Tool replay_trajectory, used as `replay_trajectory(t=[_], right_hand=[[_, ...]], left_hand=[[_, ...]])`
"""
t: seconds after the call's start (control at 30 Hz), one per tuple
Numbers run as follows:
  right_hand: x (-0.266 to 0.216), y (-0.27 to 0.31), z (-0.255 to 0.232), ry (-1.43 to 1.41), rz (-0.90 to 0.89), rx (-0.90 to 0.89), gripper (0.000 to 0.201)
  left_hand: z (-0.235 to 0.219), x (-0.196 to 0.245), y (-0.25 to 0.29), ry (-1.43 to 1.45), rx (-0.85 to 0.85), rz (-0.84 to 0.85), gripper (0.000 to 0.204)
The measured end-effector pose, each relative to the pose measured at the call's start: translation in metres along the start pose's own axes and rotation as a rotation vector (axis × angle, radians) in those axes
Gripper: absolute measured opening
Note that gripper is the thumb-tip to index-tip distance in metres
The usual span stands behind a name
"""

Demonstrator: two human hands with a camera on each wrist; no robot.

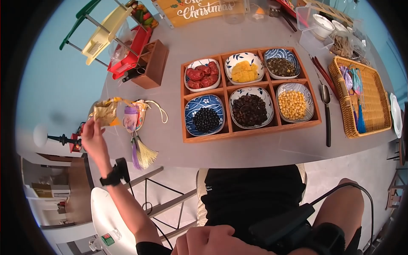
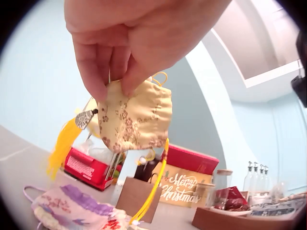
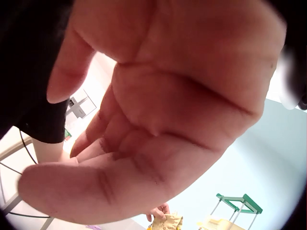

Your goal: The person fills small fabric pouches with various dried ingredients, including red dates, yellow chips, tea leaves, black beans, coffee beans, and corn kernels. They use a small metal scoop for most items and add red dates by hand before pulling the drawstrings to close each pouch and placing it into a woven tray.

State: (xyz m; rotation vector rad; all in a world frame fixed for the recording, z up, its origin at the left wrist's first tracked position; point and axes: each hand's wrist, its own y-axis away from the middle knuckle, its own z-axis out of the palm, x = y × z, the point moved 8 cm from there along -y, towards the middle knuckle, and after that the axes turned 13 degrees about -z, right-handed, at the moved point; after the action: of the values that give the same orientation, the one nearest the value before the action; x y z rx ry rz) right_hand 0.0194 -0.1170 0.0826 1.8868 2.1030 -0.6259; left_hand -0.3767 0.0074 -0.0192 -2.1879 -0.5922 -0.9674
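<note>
Between thumb and fingers my left hand [image 1: 94, 139] pinches a gold floral drawstring pouch [image 2: 134, 117] by its top edge. In the left wrist view the pouch hangs above the table, with a yellow tassel [image 2: 64, 143] and a yellow cord [image 2: 156, 187] dangling from it. Just right of it in the head view lie a purple and pink pouch [image 1: 131, 118] and a pale yellow tassel [image 1: 146, 154]. My right hand [image 1: 210, 242] is low in front of my body, its fingers loosely curled around nothing in the right wrist view.
A wooden divided tray [image 1: 250, 135] bears bowls of red dates, yellow pieces, dried leaves, black beans, dark dried pieces and corn kernels. To its right are a spoon [image 1: 326, 97] and a wicker basket [image 1: 378, 102] with tasselled pouches. A tiered rack [image 1: 106, 32] and brown box [image 1: 155, 66] stand left.
</note>
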Motion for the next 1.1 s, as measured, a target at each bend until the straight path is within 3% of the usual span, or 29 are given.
replay_trajectory(t=[0.1,0.13,0.2,0.27,0.3,0.37,0.5,0.6,0.77,0.83,0.87,0.9,0.93,1.0,1.1], right_hand=[[0.003,-0.005,-0.005,0.113,-0.063,0.091,0.013],[0.003,-0.021,0.004,-0.14,-0.187,-0.106,0.011],[-0.006,-0.024,0.022,-0.391,-0.291,-0.317,0.009],[0.039,-0.028,0.011,0.061,0.098,0.213,0.024],[0.053,-0.01,-0.003,0.059,0.03,0.529,0.019],[0.088,0.007,0.0,0.005,0.118,0.82,0.015],[0.137,0.023,0.032,-0.259,0.355,0.93,0.018],[0.151,0.019,0.057,-0.486,0.389,0.918,0.017],[0.157,0.026,0.068,-0.507,0.471,0.819,0.018],[0.158,0.029,0.072,-0.535,0.516,0.803,0.019],[0.16,0.032,0.074,-0.572,0.563,0.82,0.019],[0.162,0.035,0.077,-0.611,0.609,0.838,0.02],[0.163,0.035,0.083,-0.612,0.613,0.843,0.02],[0.165,0.037,0.091,-0.671,0.57,0.972,0.02],[0.16,0.034,0.098,-0.822,0.628,0.904,0.021]], left_hand=[[-0.009,0.04,0.038,0.003,-0.114,-0.075,0.017],[-0.01,0.046,0.047,0.024,-0.198,-0.101,0.018],[-0.001,0.06,0.067,0.071,-0.354,-0.118,0.019],[0.008,0.068,0.086,0.146,-0.484,-0.152,0.017],[0.011,0.07,0.096,0.176,-0.556,-0.198,0.017],[0.021,0.075,0.116,0.243,-0.635,-0.247,0.017],[0.052,0.073,0.153,0.363,-0.846,-0.333,0.011],[0.075,0.072,0.17,0.443,-0.936,-0.305,0.01],[0.094,0.079,0.186,0.462,-1.02,-0.32,0.012],[0.1,0.079,0.192,0.376,-1.011,-0.37,0.019],[0.099,0.084,0.197,0.395,-0.989,-0.389,0.041],[0.098,0.09,0.203,0.394,-0.992,-0.388,0.041],[0.092,0.107,0.204,0.235,-0.938,-0.153,0.053],[0.093,0.129,0.215,0.079,-0.877,0.071,0.065],[0.095,0.137,0.224,-0.133,-0.74,0.185,0.079]])
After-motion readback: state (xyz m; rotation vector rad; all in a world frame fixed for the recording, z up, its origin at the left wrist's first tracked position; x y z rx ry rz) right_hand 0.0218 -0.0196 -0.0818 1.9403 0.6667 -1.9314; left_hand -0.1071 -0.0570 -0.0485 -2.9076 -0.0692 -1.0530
